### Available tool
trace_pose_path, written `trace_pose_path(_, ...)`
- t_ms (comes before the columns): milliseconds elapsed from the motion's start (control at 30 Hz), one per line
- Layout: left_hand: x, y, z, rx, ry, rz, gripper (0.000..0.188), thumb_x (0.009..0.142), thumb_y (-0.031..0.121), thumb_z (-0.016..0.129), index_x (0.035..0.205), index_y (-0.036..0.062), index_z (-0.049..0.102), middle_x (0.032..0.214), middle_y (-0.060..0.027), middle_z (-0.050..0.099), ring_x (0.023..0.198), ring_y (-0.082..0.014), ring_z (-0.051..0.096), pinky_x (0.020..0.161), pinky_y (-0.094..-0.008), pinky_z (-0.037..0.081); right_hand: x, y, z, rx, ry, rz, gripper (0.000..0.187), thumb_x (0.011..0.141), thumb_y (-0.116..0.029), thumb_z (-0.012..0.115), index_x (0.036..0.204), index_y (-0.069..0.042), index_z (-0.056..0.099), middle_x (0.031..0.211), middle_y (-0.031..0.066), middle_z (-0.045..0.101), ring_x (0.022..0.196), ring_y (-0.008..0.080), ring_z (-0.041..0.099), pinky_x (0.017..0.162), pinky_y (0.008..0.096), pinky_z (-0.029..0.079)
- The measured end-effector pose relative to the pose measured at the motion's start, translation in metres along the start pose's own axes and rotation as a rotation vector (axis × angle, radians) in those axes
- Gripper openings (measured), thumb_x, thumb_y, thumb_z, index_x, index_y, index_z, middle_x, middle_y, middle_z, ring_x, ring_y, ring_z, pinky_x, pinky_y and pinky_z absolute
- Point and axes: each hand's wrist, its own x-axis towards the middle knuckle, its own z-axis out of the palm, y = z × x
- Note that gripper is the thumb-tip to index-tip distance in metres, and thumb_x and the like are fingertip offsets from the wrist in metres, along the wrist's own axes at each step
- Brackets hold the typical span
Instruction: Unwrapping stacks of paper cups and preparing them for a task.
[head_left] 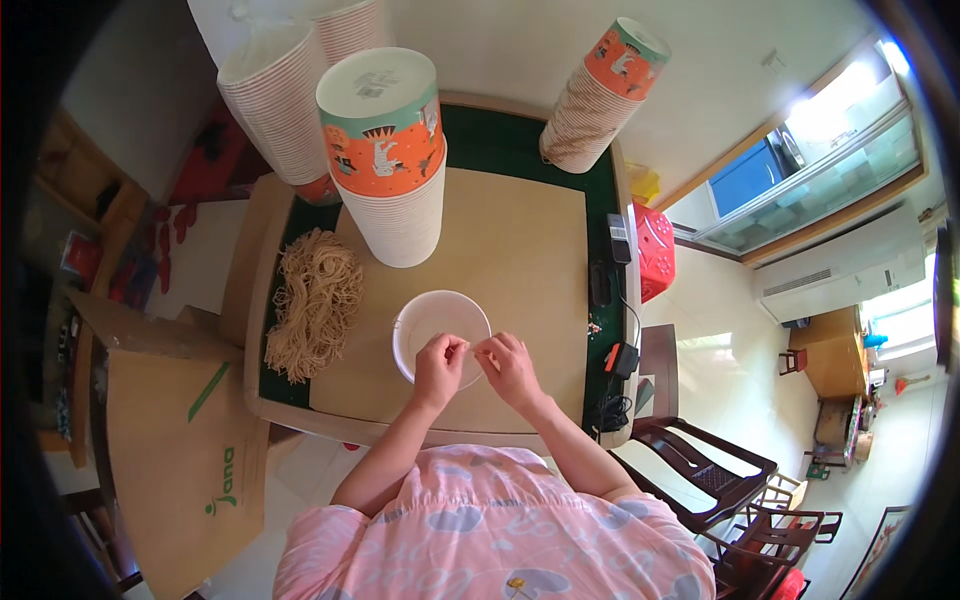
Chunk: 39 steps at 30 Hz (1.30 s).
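Near the centre of the frame, a white tub (437,318) stands on the board (520,250), its mouth round, its inner wall smooth and pale. The left hand (438,370) and right hand (508,368) meet over its near side, fingertips pinched close together and fingers curled; whether a thin strand lies between them I cannot tell. The hands hide part of the tub's near rim.

Left of the tub lies the cord (315,305), a loose, tangled heap of tan, twisted strands, matte and soft-looking, overlapping the board's edge and the green cloth (495,145). The board is flat, brown and plain; the table (290,412) has a pale, rounded rim.

At upper centre-left, the front stack (400,215) rises as an upside-down column of nested tubs, ribbed with white rims below, the top one printed orange and teal. It blocks part of the left stack (275,95), which is covered by clear, crinkled plastic. The right stack (595,105), also ribbed and orange-topped, leans in the view at upper right.

Along the table's right side sit a dark device (619,240), a black adapter (622,358) and a coiled cable (612,412). Beyond are a glossy red stool (654,250) and, at lower right, dark wooden chairs (700,470). A cardboard box (180,440) fills the lower left.
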Motion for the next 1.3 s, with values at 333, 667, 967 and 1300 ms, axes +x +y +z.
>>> trace_pose_path(333, -0.003, 0.03, -0.012, 0.081, -0.282, -0.006, 0.012, 0.084, 0.012, 0.059, 0.081, 0.0012, 0.06, 0.068, -0.0132, 0.059, 0.064, -0.0293, 0.059, 0.059, -0.0357, 0.047, -0.006, 0.007, -0.007, 0.065, 0.146, 0.068, 0.009, 0.073, -0.005, 0.068, 0.078, -0.006, 0.061, 0.079, 0.0068, 0.058, 0.075, 0.0235, 0.056, 0.068, 0.0348, 0.042)
trace_pose_path(667, -0.006, 0.065, -0.013, 0.03, -0.295, 0.138, 0.01, 0.083, 0.009, 0.06, 0.08, -0.0002, 0.06, 0.07, -0.0131, 0.057, 0.059, -0.0245, 0.055, 0.054, -0.0324, 0.042, -0.015, 0.017, 0.001, 0.065, 0.191, 0.067, 0.006, 0.074, -0.005, 0.065, 0.078, -0.006, 0.06, 0.078, 0.0071, 0.057, 0.077, 0.0258, 0.054, 0.068, 0.0368, 0.04)
trace_pose_path(967, -0.003, 0.067, -0.029, -0.048, -0.332, 0.078, 0.007, 0.083, 0.008, 0.061, 0.083, 0.0011, 0.062, 0.068, -0.0075, 0.059, 0.058, -0.011, 0.053, 0.055, -0.0266, 0.043, -0.008, 0.013, 0.002, 0.133, 0.186, 0.128, 0.01, 0.074, -0.005, 0.064, 0.083, -0.006, 0.059, 0.086, 0.0087, 0.059, 0.085, 0.0284, 0.056, 0.075, 0.0383, 0.043)
trace_pose_path(1300, 0.031, -0.076, -0.078, -0.179, -0.169, -0.452, 0.004, 0.084, 0.006, 0.058, 0.084, 0.0032, 0.062, 0.072, -0.0012, 0.061, 0.064, -0.0093, 0.055, 0.058, -0.0248, 0.046, 0.044, 0.041, 0.017, 0.438, -0.129, 0.433, 0.006, 0.081, -0.007, 0.06, 0.082, -0.001, 0.059, 0.073, 0.0054, 0.061, 0.07, 0.0133, 0.057, 0.064, 0.0284, 0.046)
